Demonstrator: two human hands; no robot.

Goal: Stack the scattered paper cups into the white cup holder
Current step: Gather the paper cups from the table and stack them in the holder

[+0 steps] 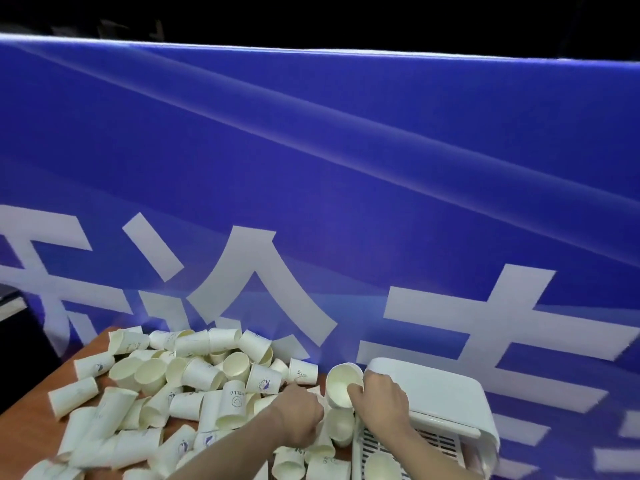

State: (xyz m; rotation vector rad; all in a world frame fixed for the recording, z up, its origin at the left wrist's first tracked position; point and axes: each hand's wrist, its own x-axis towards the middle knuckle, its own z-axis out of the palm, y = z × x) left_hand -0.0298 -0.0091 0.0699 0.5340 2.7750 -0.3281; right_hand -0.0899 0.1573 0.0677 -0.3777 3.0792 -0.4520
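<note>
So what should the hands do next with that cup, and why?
Probably carry the cup the right hand grips a little to the right and down into the white cup holder. The cup is off the table, mouth facing the camera, right beside the holder, and one cup already lies in the slotted tray. The left hand is down among the loose cups.

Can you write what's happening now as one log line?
right hand: holds cup | left hand: in cup pile, grip unclear | holder: beside right hand
</note>
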